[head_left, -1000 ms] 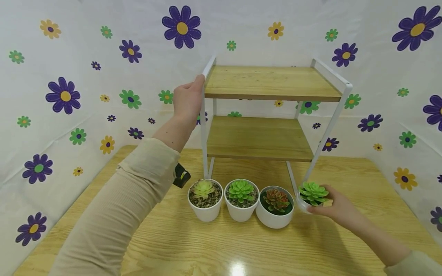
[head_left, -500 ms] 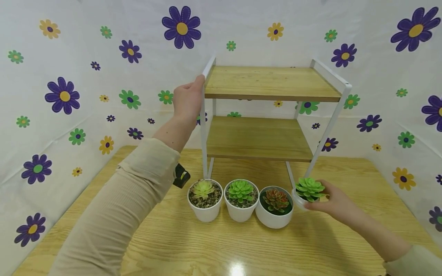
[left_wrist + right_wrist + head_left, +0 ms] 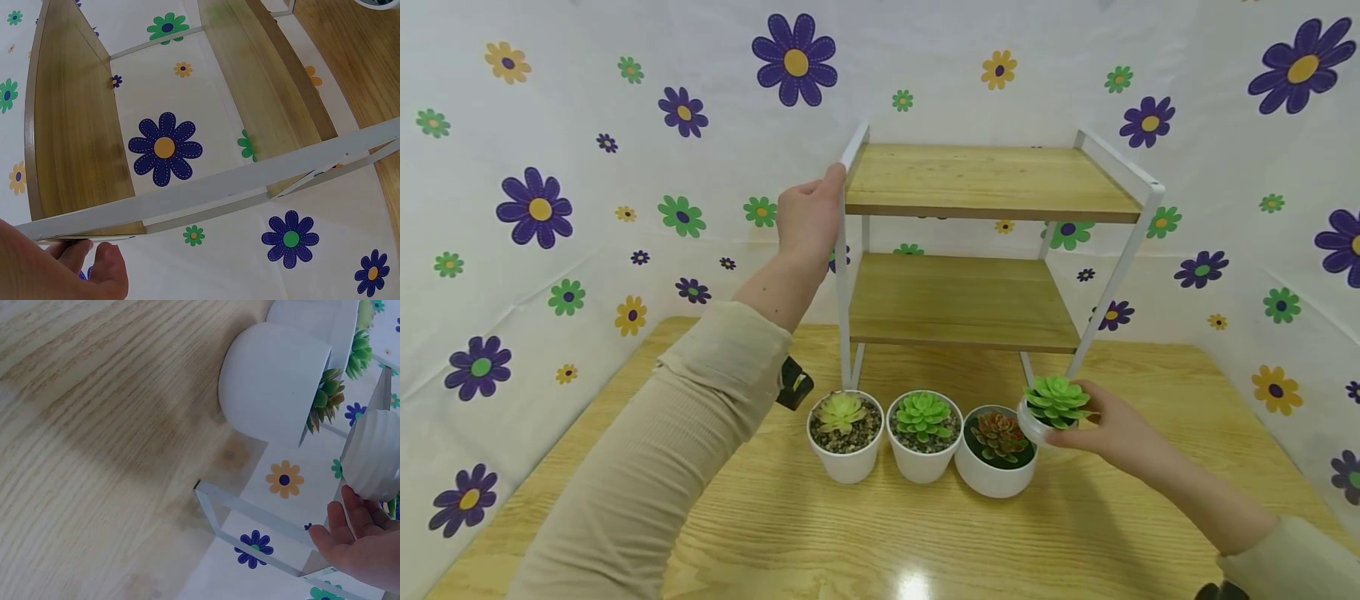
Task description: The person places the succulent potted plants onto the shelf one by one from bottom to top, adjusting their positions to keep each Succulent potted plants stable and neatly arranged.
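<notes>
My left hand (image 3: 808,218) grips the upper left front corner of a two-tier shelf (image 3: 992,179) with wooden boards and a white frame. In the left wrist view its curled fingers lie against the white frame bar (image 3: 206,187). My right hand (image 3: 1108,425) holds a bright green potted succulent (image 3: 1057,402) in the air. The right wrist view shows its ribbed white pot (image 3: 376,456) clear of the table. Just left of it, a reddish succulent (image 3: 1000,437) stands in a rounded white pot, partly overlapped by the held one.
A green succulent (image 3: 923,417) and a yellow-green succulent (image 3: 844,412) stand in white pots in a row before the shelf. They rest on a wooden table (image 3: 820,533). A flower-patterned cloth (image 3: 700,50) surrounds the back and sides.
My right hand has carried the potted succulent to the left and slightly up, toward the reddish one. My left hand has stayed on the shelf frame.
</notes>
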`<state>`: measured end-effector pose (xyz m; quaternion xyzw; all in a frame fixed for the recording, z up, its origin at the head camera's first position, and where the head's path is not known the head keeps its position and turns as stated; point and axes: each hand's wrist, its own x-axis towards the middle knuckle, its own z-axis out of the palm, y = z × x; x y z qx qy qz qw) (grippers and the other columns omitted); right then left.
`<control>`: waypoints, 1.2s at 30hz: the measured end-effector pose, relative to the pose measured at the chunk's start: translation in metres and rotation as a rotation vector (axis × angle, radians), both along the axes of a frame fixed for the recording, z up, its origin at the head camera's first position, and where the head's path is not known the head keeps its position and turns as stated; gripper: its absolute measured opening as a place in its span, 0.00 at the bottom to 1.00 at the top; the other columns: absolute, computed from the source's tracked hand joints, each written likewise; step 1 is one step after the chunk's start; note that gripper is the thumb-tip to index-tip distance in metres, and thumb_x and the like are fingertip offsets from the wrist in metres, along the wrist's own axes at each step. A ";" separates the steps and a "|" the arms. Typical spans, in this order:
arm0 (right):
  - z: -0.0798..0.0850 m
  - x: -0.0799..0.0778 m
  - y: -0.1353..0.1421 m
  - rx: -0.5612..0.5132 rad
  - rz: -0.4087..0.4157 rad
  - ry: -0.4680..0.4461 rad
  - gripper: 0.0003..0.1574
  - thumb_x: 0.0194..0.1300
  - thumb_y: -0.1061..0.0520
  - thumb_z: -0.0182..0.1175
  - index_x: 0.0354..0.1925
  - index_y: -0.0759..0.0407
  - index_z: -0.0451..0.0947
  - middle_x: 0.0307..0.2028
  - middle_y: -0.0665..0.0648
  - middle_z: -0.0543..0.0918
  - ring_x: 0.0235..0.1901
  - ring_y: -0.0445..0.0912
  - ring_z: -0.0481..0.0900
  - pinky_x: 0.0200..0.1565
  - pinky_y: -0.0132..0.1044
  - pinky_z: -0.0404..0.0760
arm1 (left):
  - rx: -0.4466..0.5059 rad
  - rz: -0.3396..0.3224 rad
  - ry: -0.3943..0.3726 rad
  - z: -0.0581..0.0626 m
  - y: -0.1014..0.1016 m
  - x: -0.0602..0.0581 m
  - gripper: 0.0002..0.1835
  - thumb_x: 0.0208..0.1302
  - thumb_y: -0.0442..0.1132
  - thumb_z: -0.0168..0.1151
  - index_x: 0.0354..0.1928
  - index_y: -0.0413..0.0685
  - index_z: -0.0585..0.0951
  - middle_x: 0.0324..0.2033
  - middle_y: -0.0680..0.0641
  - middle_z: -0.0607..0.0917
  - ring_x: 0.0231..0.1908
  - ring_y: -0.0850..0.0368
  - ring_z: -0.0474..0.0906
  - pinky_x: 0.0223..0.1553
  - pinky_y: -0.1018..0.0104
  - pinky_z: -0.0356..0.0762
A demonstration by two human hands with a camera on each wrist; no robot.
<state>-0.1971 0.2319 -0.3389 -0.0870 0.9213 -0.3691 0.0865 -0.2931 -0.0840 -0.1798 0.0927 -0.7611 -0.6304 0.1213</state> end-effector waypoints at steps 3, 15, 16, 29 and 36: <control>0.004 -0.001 -0.005 -0.012 0.011 -0.003 0.49 0.55 0.45 0.65 0.65 0.66 0.56 0.61 0.72 0.67 0.57 0.72 0.66 0.46 0.58 0.76 | 0.001 0.004 -0.003 0.000 0.000 0.000 0.22 0.67 0.58 0.45 0.23 0.52 0.71 0.46 0.52 0.71 0.50 0.60 0.64 0.52 0.61 0.67; 0.017 -0.010 -0.028 -0.058 0.032 0.032 0.48 0.54 0.45 0.66 0.65 0.64 0.58 0.60 0.70 0.69 0.59 0.68 0.67 0.51 0.57 0.74 | 0.001 0.015 -0.001 -0.001 -0.001 0.000 0.23 0.67 0.58 0.45 0.19 0.51 0.66 0.41 0.52 0.70 0.48 0.60 0.64 0.48 0.62 0.66; 0.018 -0.011 -0.029 -0.065 0.035 0.039 0.47 0.54 0.46 0.66 0.65 0.64 0.58 0.60 0.69 0.70 0.59 0.67 0.67 0.52 0.57 0.74 | 0.001 0.016 -0.002 0.000 -0.001 0.000 0.23 0.67 0.58 0.45 0.19 0.51 0.67 0.42 0.52 0.70 0.49 0.60 0.64 0.48 0.62 0.66; 0.030 -0.022 -0.047 -0.066 0.033 0.073 0.49 0.55 0.45 0.64 0.67 0.63 0.56 0.65 0.69 0.64 0.64 0.69 0.59 0.56 0.65 0.65 | -0.007 0.010 -0.008 -0.001 0.000 0.000 0.21 0.67 0.59 0.45 0.23 0.53 0.71 0.46 0.52 0.72 0.50 0.59 0.65 0.52 0.61 0.67; 0.035 -0.027 -0.056 -0.026 0.009 0.074 0.51 0.54 0.42 0.64 0.68 0.62 0.56 0.64 0.69 0.65 0.64 0.67 0.61 0.57 0.66 0.63 | -0.004 0.006 0.002 -0.001 -0.001 0.000 0.23 0.66 0.58 0.45 0.20 0.51 0.66 0.46 0.52 0.72 0.49 0.59 0.65 0.51 0.61 0.67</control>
